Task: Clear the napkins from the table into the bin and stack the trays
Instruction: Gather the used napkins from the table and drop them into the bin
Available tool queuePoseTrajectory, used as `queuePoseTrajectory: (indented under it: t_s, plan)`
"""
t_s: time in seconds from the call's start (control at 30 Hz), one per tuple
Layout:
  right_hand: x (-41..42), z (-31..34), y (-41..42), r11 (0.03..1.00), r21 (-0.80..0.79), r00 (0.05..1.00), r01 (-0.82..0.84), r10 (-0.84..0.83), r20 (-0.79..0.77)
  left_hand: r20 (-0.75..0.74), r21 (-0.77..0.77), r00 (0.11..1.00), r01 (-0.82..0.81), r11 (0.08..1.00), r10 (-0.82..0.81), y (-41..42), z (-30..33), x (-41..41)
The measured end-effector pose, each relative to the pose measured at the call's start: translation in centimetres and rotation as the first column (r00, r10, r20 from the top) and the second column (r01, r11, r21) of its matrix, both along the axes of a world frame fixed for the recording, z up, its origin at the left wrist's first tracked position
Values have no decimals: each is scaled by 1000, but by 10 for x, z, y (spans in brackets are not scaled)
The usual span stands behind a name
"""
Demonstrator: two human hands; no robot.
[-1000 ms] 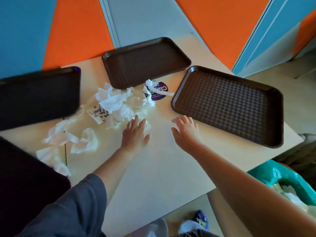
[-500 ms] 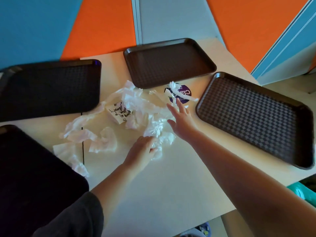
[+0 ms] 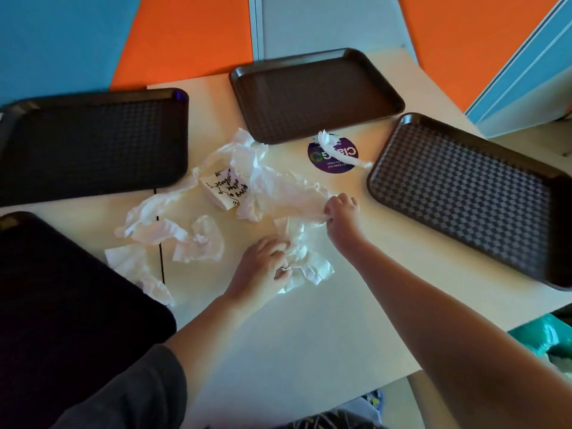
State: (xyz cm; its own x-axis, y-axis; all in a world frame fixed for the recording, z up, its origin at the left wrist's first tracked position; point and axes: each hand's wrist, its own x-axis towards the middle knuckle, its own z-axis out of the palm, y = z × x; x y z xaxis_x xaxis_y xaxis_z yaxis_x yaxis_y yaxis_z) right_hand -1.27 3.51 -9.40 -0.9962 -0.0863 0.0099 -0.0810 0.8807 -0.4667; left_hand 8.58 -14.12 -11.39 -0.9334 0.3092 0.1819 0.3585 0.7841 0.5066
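Several crumpled white napkins (image 3: 247, 193) lie scattered across the middle of the cream table (image 3: 309, 329). My left hand (image 3: 261, 267) is closed on a crumpled napkin (image 3: 306, 264) near the table's middle. My right hand (image 3: 342, 216) pinches the edge of a larger napkin (image 3: 291, 196) just beyond it. One napkin (image 3: 224, 187) carries black printing. A twisted napkin (image 3: 337, 148) lies over a purple round sticker (image 3: 332, 156). Brown trays surround the pile: one at the right (image 3: 470, 193), one at the back (image 3: 315, 94), one at the back left (image 3: 93, 144) and one at the near left (image 3: 62, 305).
A bin with a teal liner (image 3: 544, 335) shows at the right edge below the table. Orange, blue and grey wall panels rise behind the table. A dark seam (image 3: 161, 261) splits the tabletop at the left. My shoes show under the near edge.
Both hands moved forward from bare tabletop into the napkin pile. The left hand closed on a napkin and the right hand took hold of another. The camera view shifted left.
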Motion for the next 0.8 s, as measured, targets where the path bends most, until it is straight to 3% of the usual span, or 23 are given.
queuePoseTrajectory:
  t_s: [0.17,0.37,0.47,0.57,0.7,0.8]
  plan:
    - [18,16,25,991,-106,986,80,-95,-140,42,117,999,25,993,-30,15,4,5]
    - [39,26,71,949,-190,946,253,-284,-160,67,131,993,89,987,-98,40,7,7]
    - [54,25,93,955,-150,948,256,-279,-156,90,83,988,116,990,-124,57,8,4]
    - [70,24,115,969,-110,958,220,-236,-162,81,131,995,46,990,-57,76,12,0]
    - [92,22,149,978,-60,964,198,-205,-172,11,23,966,260,965,-260,105,21,0]
    - [105,20,177,983,-37,974,182,-185,-128,9,58,970,243,968,-244,137,35,6]
